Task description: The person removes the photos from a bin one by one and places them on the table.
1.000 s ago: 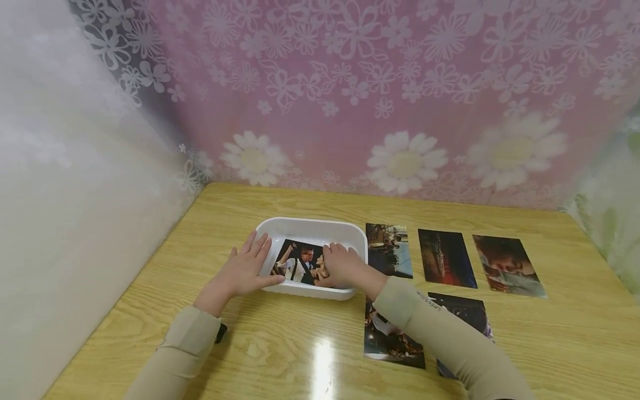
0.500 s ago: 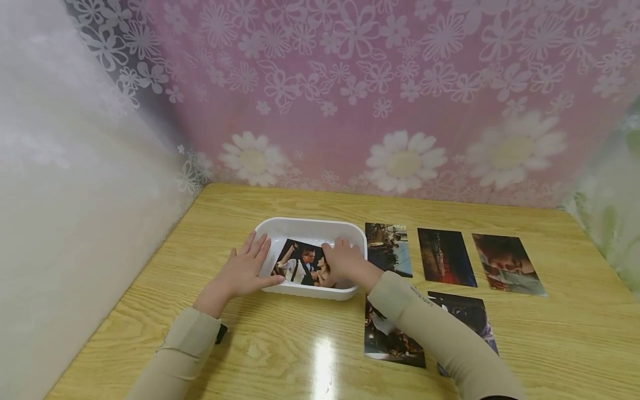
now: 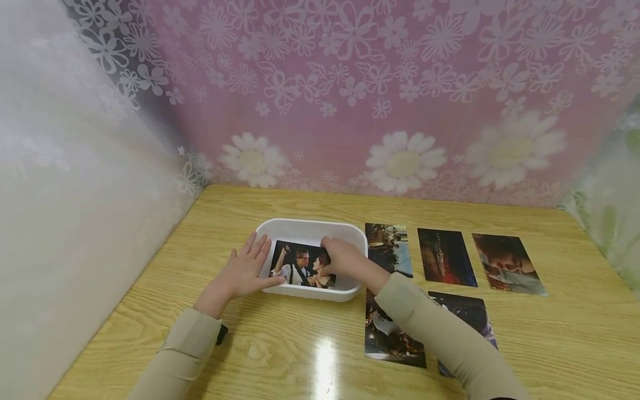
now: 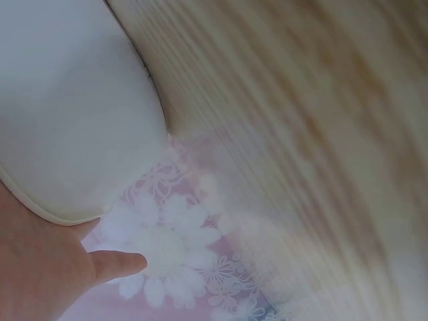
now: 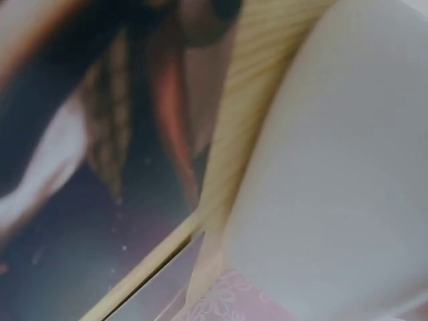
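Observation:
A white plastic tray stands on the table, with a photo print of two people inside it. My left hand rests with spread, straight fingers on the tray's left rim, its thumb along the front edge. Reaching into the right end, my right hand pinches the photo's right side, the thumb over its face; the other fingertips are hidden. In the left wrist view, fingers of the left hand show at the rim of the tray. The right wrist view shows the tray's outer wall but not the hand.
Right of the tray, several photos lie on the wooden table: three in a back row, including a dark one and a face close-up. Two more, one a dark scene, lie in front, partly under the right sleeve. A flowered pink backdrop stands behind.
The photo in the tray has turned to lie straighter along the tray, and more of its right side shows. My right hand has shifted its grip there. The left hand has stayed still.

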`<control>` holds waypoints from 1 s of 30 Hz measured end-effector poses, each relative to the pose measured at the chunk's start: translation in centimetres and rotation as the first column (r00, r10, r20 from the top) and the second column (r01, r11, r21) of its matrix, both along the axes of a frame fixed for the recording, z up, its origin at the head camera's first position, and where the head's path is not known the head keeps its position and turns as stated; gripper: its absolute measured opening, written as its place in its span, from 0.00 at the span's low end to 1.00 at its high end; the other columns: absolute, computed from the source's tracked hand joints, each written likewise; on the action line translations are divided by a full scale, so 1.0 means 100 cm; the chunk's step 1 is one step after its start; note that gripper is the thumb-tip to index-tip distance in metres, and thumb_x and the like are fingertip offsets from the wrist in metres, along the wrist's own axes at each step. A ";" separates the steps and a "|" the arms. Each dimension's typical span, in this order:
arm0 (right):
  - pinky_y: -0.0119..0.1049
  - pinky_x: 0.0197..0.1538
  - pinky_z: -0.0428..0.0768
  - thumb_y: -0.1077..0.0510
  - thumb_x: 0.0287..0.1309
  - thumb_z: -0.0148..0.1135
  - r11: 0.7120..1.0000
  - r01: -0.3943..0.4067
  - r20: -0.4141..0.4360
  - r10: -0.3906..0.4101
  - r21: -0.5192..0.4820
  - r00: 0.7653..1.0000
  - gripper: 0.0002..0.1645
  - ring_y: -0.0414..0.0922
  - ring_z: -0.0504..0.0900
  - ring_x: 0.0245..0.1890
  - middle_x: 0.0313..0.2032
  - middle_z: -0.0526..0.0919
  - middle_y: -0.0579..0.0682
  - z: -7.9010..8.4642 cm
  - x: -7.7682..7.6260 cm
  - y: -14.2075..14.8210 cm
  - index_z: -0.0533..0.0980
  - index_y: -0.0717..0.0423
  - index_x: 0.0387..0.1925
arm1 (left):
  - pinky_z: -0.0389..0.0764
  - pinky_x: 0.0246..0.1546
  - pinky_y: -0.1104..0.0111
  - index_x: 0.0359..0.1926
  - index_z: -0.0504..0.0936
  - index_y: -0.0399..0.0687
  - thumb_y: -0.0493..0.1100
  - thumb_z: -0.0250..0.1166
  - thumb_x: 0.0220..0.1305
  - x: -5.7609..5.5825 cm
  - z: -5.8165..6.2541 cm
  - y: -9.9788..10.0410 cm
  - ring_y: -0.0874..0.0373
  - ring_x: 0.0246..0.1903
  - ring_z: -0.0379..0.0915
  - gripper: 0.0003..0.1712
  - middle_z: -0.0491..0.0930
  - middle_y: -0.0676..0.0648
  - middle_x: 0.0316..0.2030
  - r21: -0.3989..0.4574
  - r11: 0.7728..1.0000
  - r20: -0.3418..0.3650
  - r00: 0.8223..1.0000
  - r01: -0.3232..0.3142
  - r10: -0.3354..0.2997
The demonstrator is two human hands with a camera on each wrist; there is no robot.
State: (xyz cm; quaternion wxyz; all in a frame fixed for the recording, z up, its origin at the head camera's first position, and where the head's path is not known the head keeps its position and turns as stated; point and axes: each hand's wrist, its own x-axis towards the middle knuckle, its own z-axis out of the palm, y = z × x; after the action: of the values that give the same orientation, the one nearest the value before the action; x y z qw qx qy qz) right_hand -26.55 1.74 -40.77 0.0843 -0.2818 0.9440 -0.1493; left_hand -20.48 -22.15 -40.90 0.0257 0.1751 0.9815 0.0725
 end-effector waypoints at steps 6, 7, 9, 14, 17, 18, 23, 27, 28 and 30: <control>0.37 0.32 0.71 0.63 0.56 0.57 0.961 -0.008 0.000 0.008 -0.276 1.000 0.10 0.45 0.76 0.32 0.35 0.78 0.53 0.017 0.004 0.016 0.72 0.60 0.41 | 0.46 0.52 0.38 0.67 0.44 0.39 0.74 0.46 0.52 -0.002 0.000 0.000 0.47 0.65 0.25 0.56 0.39 0.42 0.67 -0.002 1.000 0.001 1.000 -0.003 0.003; 0.38 0.32 0.71 0.64 0.56 0.55 0.948 0.005 0.006 -0.003 -0.319 1.000 0.09 0.46 0.76 0.32 0.35 0.78 0.54 0.020 0.005 0.021 0.73 0.60 0.41 | 0.46 0.52 0.38 0.67 0.44 0.39 0.74 0.46 0.52 -0.002 0.000 0.001 0.47 0.65 0.25 0.55 0.39 0.42 0.67 -0.003 1.000 0.001 1.000 -0.001 0.001; 0.38 0.33 0.73 0.64 0.57 0.54 0.918 0.051 0.026 -0.045 -0.394 0.999 0.10 0.47 0.76 0.33 0.37 0.78 0.55 0.028 0.008 0.033 0.73 0.60 0.42 | 0.46 0.52 0.38 0.67 0.44 0.40 0.74 0.45 0.51 -0.003 0.000 0.002 0.47 0.65 0.25 0.56 0.39 0.43 0.67 0.002 1.000 0.002 1.000 0.000 0.000; 0.40 0.32 0.76 0.64 0.58 0.54 0.800 0.209 0.130 -0.164 -0.562 0.978 0.10 0.50 0.76 0.34 0.36 0.76 0.57 0.046 0.022 0.075 0.70 0.64 0.42 | 0.46 0.52 0.38 0.67 0.44 0.39 0.76 0.42 0.50 -0.005 0.000 0.004 0.48 0.65 0.24 0.57 0.38 0.43 0.67 0.010 1.000 0.011 1.000 0.011 -0.011; 0.38 0.32 0.77 0.64 0.59 0.52 0.737 0.296 0.217 -0.205 -0.607 0.954 0.12 0.50 0.76 0.35 0.37 0.73 0.59 0.053 0.034 0.110 0.67 0.67 0.44 | 0.46 0.52 0.38 0.67 0.44 0.38 0.76 0.43 0.51 -0.006 0.000 0.005 0.48 0.65 0.24 0.57 0.38 0.42 0.67 0.021 1.000 0.017 1.000 0.015 -0.016; 0.37 0.33 0.77 0.64 0.60 0.51 0.723 0.321 0.239 -0.217 -0.612 0.946 0.13 0.49 0.75 0.36 0.38 0.72 0.60 0.054 0.038 0.122 0.66 0.67 0.45 | 0.46 0.52 0.37 0.67 0.43 0.38 0.76 0.43 0.51 -0.006 0.000 0.005 0.48 0.65 0.24 0.57 0.38 0.42 0.67 0.025 1.000 0.018 1.000 0.017 -0.017; 0.34 0.31 0.75 0.61 0.61 0.50 0.704 0.400 0.274 -0.292 -0.587 0.916 0.16 0.37 0.72 0.33 0.38 0.69 0.57 0.050 0.062 0.185 0.62 0.69 0.46 | 0.46 0.51 0.37 0.67 0.43 0.38 0.76 0.42 0.51 -0.007 -0.001 0.003 0.48 0.65 0.23 0.57 0.37 0.43 0.67 0.016 1.000 0.013 1.000 0.019 -0.019; 0.35 0.30 0.78 0.63 0.60 0.51 0.640 0.466 0.340 -0.319 -0.611 0.885 0.10 0.34 0.72 0.29 0.32 0.68 0.51 0.033 0.083 0.234 0.64 0.65 0.40 | 0.46 0.52 0.37 0.67 0.43 0.38 0.77 0.41 0.50 -0.008 -0.002 0.003 0.48 0.65 0.23 0.58 0.37 0.43 0.67 0.013 1.000 0.013 1.000 0.016 -0.017; 0.36 0.30 0.78 0.64 0.60 0.51 0.610 0.482 0.370 -0.310 -0.629 0.876 0.07 0.34 0.73 0.28 0.31 0.69 0.49 0.027 0.088 0.247 0.65 0.63 0.38 | 0.46 0.52 0.37 0.67 0.43 0.38 0.77 0.41 0.50 -0.008 -0.002 0.002 0.48 0.65 0.23 0.58 0.37 0.43 0.67 0.014 1.000 0.013 1.000 0.015 -0.015; 0.37 0.30 0.78 0.65 0.59 0.52 0.546 0.540 0.455 -0.296 -0.641 0.840 0.03 0.36 0.74 0.27 0.27 0.70 0.47 0.017 0.099 0.272 0.67 0.57 0.34 | 0.46 0.52 0.37 0.67 0.43 0.38 0.77 0.41 0.50 -0.007 -0.002 0.001 0.48 0.65 0.23 0.58 0.38 0.43 0.67 0.018 1.000 0.017 1.000 0.012 -0.012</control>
State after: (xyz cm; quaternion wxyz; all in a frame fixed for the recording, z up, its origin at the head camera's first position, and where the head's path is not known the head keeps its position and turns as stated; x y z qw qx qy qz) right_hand -16.64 28.90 -39.12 0.0610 -0.0292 0.8124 -0.5792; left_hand -21.14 -22.01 -41.07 0.0331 0.1806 0.9795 0.0824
